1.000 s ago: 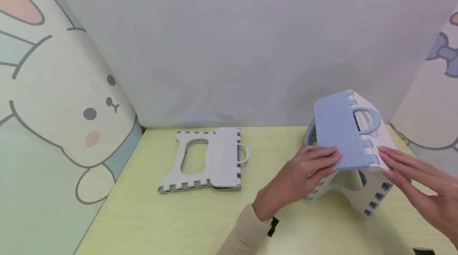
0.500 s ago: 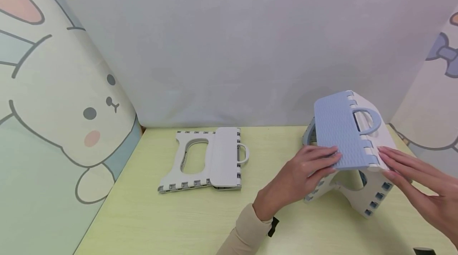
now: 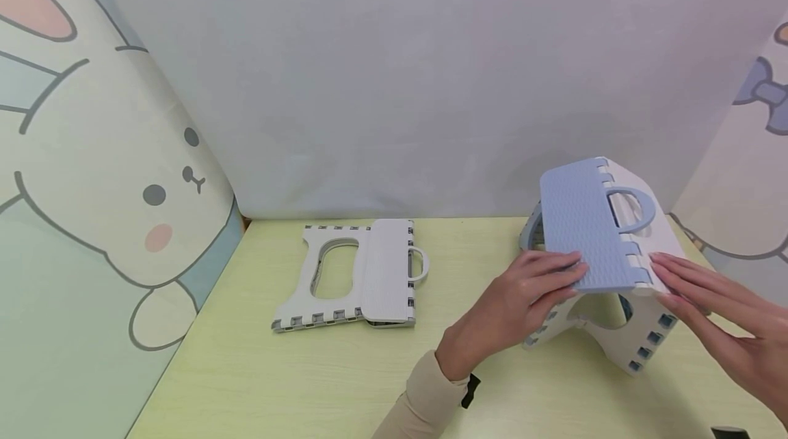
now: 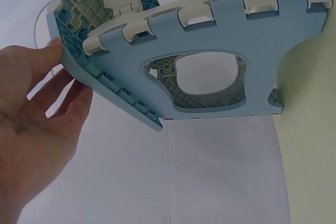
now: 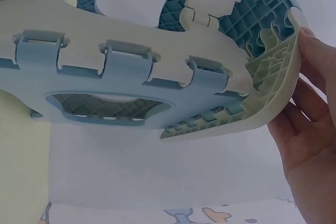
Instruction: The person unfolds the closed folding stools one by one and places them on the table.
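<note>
The folding stool (image 3: 587, 179) is stood at the right of the table (image 3: 308, 384), with its seat raised in the middle like a small roof. The blue half (image 3: 579, 227) is turned to the left, and the white half (image 3: 665, 239) to the right. By the left hand (image 3: 511, 302), the outer face of the blue half is touched near its near corner, with fingers extended and nothing gripped. By the right hand (image 3: 739, 326), the white half is touched in the same manner, fingers long and close together. How strongly it is pressed cannot be told.

The stool is judged to be of moulded plastic, rather light for its volume and quite stiff, since ribs (image 5: 275, 69) are seen under the seat. Breakage is not much to be feared, but the row of hinges (image 3: 634, 260) can be expected to let the whole body fold, and fingertips could be pinched there. Some friction should be given by the woven pattern on the blue half; the near leg panel (image 3: 628, 333) looks smoother and perhaps more slippery. For lifting, the blue handle (image 3: 646, 210) at the ridge should be taken; for flattening or folding, the two halves are better held by their outer borders.
</note>
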The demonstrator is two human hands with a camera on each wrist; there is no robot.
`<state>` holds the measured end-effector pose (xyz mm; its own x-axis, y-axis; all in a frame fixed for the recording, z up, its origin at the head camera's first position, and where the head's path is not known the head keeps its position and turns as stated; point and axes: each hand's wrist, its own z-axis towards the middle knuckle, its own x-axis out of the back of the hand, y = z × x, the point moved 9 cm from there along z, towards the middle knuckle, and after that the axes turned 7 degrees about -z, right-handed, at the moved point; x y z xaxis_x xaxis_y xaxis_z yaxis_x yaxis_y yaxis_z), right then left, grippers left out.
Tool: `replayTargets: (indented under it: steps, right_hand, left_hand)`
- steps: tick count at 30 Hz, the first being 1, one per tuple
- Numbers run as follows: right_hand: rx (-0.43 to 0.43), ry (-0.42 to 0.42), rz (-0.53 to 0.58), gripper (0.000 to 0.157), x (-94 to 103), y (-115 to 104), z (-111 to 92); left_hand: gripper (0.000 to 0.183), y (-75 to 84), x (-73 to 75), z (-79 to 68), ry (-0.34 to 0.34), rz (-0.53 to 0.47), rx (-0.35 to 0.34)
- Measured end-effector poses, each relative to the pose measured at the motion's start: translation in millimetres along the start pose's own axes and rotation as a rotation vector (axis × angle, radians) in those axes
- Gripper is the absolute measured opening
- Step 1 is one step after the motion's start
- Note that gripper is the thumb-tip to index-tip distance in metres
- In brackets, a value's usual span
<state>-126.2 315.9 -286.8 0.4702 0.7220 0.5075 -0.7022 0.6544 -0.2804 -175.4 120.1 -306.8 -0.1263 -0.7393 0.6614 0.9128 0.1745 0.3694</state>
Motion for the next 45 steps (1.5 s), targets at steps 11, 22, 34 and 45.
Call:
replayTargets:
  steps: [11, 22, 34, 45]
  right_hand:
    - [-0.023, -0.042, -0.067, 0.061, 0.4, 3.4, 0.1]
    - [0.035, 0.014, 0.015, 0.055, 2.5, -6.1, 5.3]
    - [0.099, 0.052, 0.097, 0.049, 2.9, -18.3, 12.2]
    - [0.135, 0.053, 0.124, 0.046, 0.8, -21.1, 13.9]
  left_hand:
    - [0.035, 1.6, 1.3, 1.1, -0.003, 0.004, -0.005]
    - [0.034, 1.8, 1.9, 1.9, -0.001, 0.025, -0.003]
    - [0.034, 2.7, 2.5, 1.6, -0.004, 0.04, 0.0]
    - [0.033, 2.7, 2.5, 1.3, 0.004, 0.049, -0.004]
